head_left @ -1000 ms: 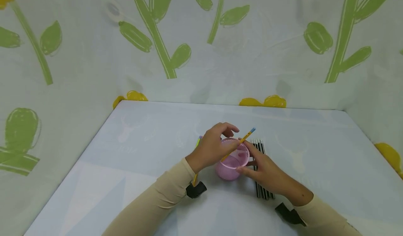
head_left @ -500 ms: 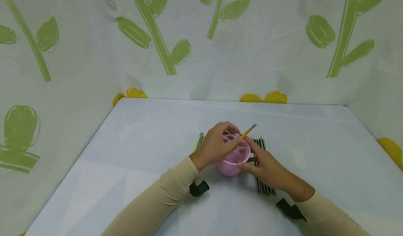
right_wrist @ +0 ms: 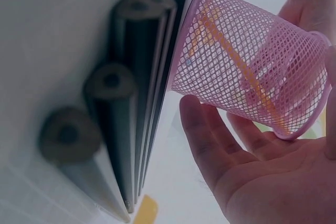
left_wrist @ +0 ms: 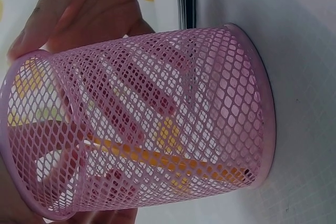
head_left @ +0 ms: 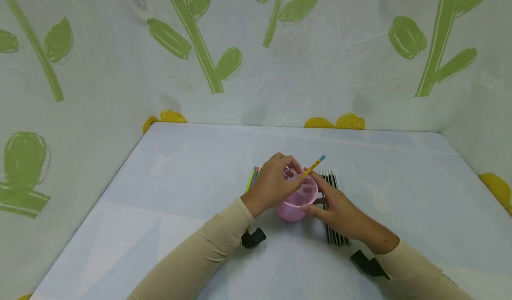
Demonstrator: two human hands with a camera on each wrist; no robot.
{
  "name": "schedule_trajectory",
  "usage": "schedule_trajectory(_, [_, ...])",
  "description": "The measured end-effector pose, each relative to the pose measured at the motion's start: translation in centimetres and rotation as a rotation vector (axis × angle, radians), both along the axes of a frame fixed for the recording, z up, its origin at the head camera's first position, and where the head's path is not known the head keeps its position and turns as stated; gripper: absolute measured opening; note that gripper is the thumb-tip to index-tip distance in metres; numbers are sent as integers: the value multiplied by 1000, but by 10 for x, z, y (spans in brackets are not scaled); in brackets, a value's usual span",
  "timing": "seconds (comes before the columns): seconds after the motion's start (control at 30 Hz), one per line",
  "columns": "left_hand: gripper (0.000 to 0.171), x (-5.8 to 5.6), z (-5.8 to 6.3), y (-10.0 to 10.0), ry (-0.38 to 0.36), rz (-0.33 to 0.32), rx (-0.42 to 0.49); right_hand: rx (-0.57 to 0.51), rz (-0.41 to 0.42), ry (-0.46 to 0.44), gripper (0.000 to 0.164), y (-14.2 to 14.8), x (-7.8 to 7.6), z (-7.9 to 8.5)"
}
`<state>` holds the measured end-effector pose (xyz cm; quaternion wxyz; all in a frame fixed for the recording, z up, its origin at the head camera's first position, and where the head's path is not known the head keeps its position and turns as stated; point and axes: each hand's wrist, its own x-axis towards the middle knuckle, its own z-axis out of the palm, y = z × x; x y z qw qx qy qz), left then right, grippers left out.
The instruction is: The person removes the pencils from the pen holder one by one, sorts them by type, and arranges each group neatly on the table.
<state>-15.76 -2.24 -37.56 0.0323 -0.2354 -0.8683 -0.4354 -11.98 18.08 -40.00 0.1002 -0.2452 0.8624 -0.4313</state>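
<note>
A pink mesh pencil cup point(head_left: 291, 214) stands on the table, held from the right by my right hand point(head_left: 340, 215). The right thumb lies at the near rim, other fingers round the far side. Leaning in the cup is a yellow pencil point(head_left: 314, 166) with a blue top end sticking out over the rim. Its dark point reaches the cup's base in the left wrist view. My left hand point(head_left: 271, 183) is over the opening, thumb and fingertips pinching the pencil near the rim; the exact contact is partly hidden. Through the mesh cup point(right_wrist: 231, 30), left fingers show dimly.
Several black pencils point(head_left: 336, 235) with pale ends lie side by side right of the cup, partly under my right hand. Coloured sticks point(head_left: 252, 178), lime, blue and orange, lie behind my left hand. Flower-printed cloth point(head_left: 280, 78) stands behind the table.
My left fingers have drawn closer to the thumb, and the pencil shows less below it. The whole scene has shifted slightly up in view; the right hand keeps its hold on the pencil cup.
</note>
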Motion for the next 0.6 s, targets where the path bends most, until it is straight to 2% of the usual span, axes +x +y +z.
schedule_trajectory(0.2, [11,2,1,0,1,33,-33,1,-3,-3,85,0,0,0])
schedule_trajectory(0.6, [13,4,4,0,46,54,-82,7,-13,-11,84,-1,1,1])
